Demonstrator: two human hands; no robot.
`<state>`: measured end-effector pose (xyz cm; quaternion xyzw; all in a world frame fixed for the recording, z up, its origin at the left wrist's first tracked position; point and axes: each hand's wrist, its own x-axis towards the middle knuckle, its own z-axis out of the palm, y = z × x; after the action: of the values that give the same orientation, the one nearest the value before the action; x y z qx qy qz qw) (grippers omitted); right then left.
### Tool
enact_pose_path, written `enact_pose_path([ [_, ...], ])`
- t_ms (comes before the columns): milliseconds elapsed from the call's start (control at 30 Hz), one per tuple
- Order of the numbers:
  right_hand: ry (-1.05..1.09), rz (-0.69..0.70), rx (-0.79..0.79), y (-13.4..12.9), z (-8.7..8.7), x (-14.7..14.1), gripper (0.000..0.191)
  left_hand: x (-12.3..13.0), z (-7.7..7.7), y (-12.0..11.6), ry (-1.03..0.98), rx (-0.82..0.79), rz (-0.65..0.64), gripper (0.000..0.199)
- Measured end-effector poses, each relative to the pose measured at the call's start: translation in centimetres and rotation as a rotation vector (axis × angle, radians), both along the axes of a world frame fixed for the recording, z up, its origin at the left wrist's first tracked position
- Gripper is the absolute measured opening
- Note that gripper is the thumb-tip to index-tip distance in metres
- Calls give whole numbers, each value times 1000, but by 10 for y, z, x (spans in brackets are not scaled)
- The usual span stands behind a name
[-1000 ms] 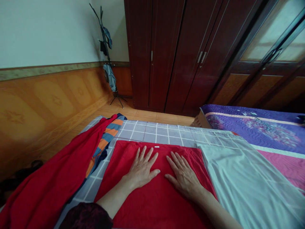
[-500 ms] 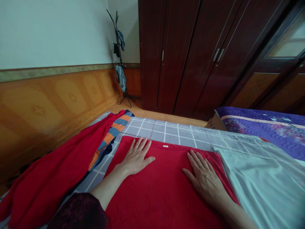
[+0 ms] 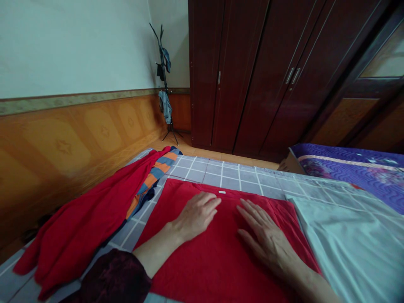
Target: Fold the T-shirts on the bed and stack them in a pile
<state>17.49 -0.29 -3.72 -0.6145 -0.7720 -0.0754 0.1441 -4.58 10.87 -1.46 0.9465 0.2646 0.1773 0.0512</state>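
Observation:
A red garment (image 3: 221,252) lies spread on the grey checked bed cover (image 3: 189,168), a small white label near its far edge. Over its left part is my left hand (image 3: 197,213), fingers together and extended toward the right, holding nothing. My right hand (image 3: 267,233) rests on or just above the right part, palm down with its fingers stretched out. The fingertips of the two hands are a short gap apart, close to the label.
Another red garment (image 3: 94,210) and an orange-and-grey striped cloth (image 3: 158,170) lie to the left. Pale green cloth (image 3: 347,240) covers the right side. Beyond stand a coat rack (image 3: 166,80), a dark red wardrobe (image 3: 243,84) and a purple-covered bed (image 3: 347,160).
My left hand has moved right across the red garment toward the middle, its fingers drawing together. My right hand has shifted slightly left. The view has tilted a little.

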Motion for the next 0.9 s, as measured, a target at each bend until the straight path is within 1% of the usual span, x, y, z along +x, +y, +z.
enact_pose_path([
  [33,12,62,-57,-1,3,-4,49,5,0,-7,21,-21,-69,31],
  [67,22,98,-101,-2,3,-7,48,9,-1,-12,48,-32,-109,29],
  [100,28,107,-126,-2,2,-9,48,11,-3,-15,74,-36,-123,28],
  [167,27,41,-114,1,-4,-5,51,11,-7,-14,107,-45,-96,33],
  [300,-9,-184,21,8,-23,13,64,0,-12,1,175,-106,29,56],
  [400,-28,-273,72,11,-34,22,72,-9,-11,11,242,-159,134,72],
  [467,-29,-310,77,10,-38,25,77,-15,-13,19,264,-169,177,76],
  [567,-24,-367,79,9,-40,28,80,-27,-20,35,266,-159,259,77],
  [633,-29,-399,70,8,-38,28,81,-34,-23,44,256,-147,373,80],
  [700,-38,-418,62,8,-34,27,81,-36,-22,45,231,-101,474,80],
  [733,-42,-415,66,7,-31,26,79,-33,-18,42,216,-71,487,78],
  [767,-42,-399,77,7,-27,24,76,-29,-13,34,203,-45,465,75],
  [800,-41,-370,90,6,-24,22,72,-22,-7,24,193,-31,414,72],
  [900,-44,-200,75,2,-14,13,59,5,7,-17,200,-80,143,70],
])
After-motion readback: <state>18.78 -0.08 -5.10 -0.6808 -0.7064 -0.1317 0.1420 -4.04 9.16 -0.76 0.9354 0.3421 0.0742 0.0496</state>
